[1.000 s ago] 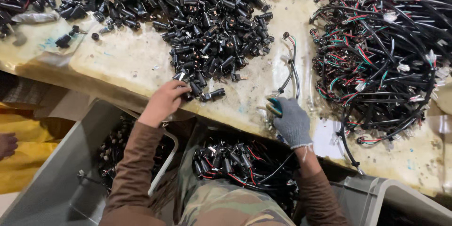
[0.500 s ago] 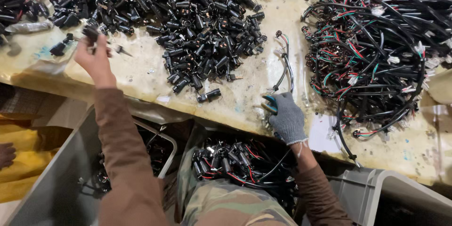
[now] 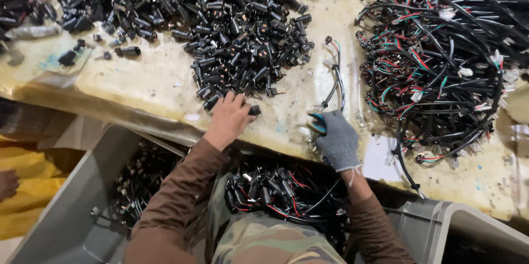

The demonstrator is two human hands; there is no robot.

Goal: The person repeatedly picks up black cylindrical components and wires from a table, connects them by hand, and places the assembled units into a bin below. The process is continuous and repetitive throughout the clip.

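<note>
My bare left hand point(image 3: 228, 118) rests at the near edge of a big pile of small black plastic connectors point(image 3: 231, 27), fingers curled over one black connector point(image 3: 254, 110). My right hand point(image 3: 336, 140), in a grey knit glove, grips a tool with a blue and black handle point(image 3: 317, 122) on the table. A short black cable with coloured wire ends point(image 3: 337, 79) lies just beyond that hand. A heap of finished black cables with red and green wires point(image 3: 275, 192) sits in my lap.
A large tangle of black, red and green wire harnesses point(image 3: 446, 55) fills the right of the yellowish table point(image 3: 149, 85). Grey plastic bins point(image 3: 71, 209) stand below the table edge, one holding black parts. Another person's hand point(image 3: 6, 182) shows at far left.
My left hand came back from the far left of the table to the near edge of the connector pile. My right hand stayed in place with its tool.
</note>
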